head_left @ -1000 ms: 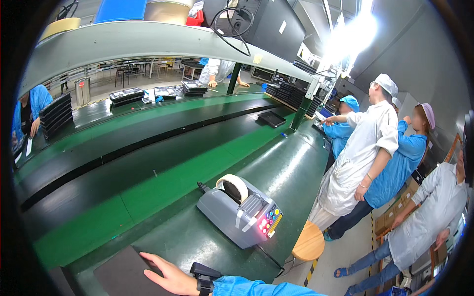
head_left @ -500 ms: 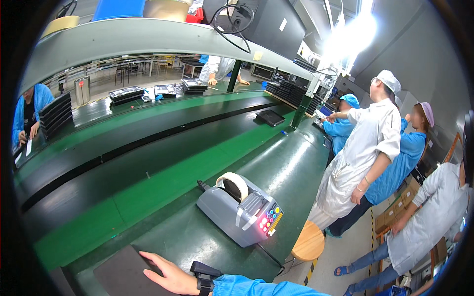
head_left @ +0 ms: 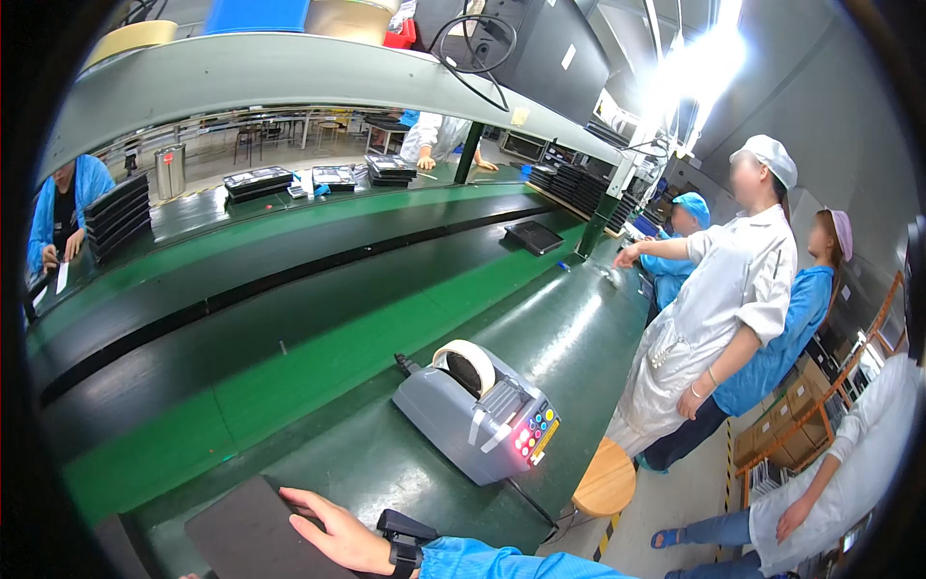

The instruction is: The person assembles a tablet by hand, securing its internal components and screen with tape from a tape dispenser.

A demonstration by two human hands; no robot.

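Note:
My right hand (head_left: 340,537) lies on a dark flat rectangular panel (head_left: 246,531) at the lower left. Its fingers are stretched out over the panel's right side, not wrapped round it. A black device is strapped at that wrist, below a blue sleeve. Of my left hand only a sliver of skin shows at the bottom edge, by the panel; its fingers are hidden. Beyond my right hand stands a grey tape dispenser (head_left: 453,425) with a roll of pale tape (head_left: 466,365) and lit buttons on its front.
A conveyor (head_left: 318,280) runs behind the green bench, with a black tray (head_left: 533,237) on it. Overhead crosses a grey shelf (head_left: 241,82). A wooden stool (head_left: 605,477) stands at the bench's right edge. Several people stand or work around; one in white (head_left: 714,309) points over the bench.
The view has shifted slightly, moving the scene a little rightward. The person in white has turned and stretched an arm forward over the bench. My right hand remains on the panel.

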